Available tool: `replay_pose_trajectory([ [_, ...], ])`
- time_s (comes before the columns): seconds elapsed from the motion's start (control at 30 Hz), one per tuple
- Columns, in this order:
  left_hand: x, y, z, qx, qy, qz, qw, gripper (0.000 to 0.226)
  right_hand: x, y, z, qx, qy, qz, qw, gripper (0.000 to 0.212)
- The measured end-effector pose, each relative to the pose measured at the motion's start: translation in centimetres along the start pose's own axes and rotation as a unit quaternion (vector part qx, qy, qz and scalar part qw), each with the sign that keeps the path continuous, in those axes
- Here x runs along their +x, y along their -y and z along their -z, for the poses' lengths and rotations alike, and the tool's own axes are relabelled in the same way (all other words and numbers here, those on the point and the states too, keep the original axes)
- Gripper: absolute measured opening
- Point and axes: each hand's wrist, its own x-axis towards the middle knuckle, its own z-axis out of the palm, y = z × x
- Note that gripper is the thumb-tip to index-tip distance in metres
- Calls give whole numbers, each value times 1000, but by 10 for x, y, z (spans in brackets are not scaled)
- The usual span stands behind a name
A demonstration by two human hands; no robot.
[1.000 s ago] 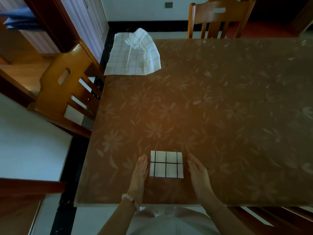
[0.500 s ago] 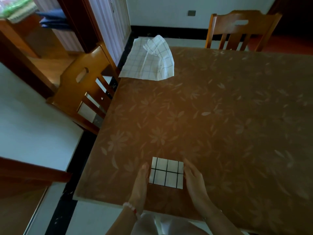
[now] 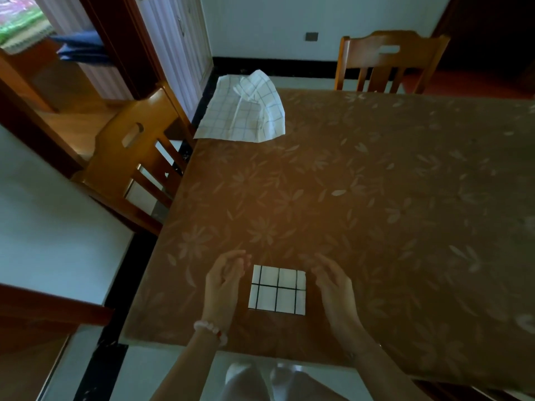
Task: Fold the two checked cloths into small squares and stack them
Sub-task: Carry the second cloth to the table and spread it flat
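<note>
A white cloth with dark checks lies folded into a small square (image 3: 277, 290) near the table's front edge. My left hand (image 3: 224, 280) hovers just left of it with loosely curled fingers, holding nothing. My right hand (image 3: 333, 280) hovers just right of it, fingers relaxed, also holding nothing. Neither hand touches the square. The second checked cloth (image 3: 246, 110) lies rumpled and unfolded on the far left corner of the table, partly hanging over the edge.
The table (image 3: 376, 212) has a brown flower-patterned cover. A wooden chair (image 3: 136, 157) stands at its left side and another chair (image 3: 388, 62) at the far end. A doorway opens at the far left.
Both hands have lifted off the sides of the folded square and moved slightly apart. The camera view has tilted up, showing more of the room.
</note>
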Motion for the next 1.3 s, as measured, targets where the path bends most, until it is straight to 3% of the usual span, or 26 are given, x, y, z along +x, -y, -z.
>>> replay_pose_trajectory([
  [0.27, 10, -45, 39, 30, 21, -71, 997, 16, -30, 38, -34, -9, 3, 61, 998, 7],
  [0.83, 12, -104, 295, -19, -24, -98, 995, 16, -120, 130, -258, 78, 52, 113, 989, 15],
  [1.3, 114, -148, 361, -67, -19, -126, 990, 20, -57, 200, -348, 140, 92, 105, 980, 19],
])
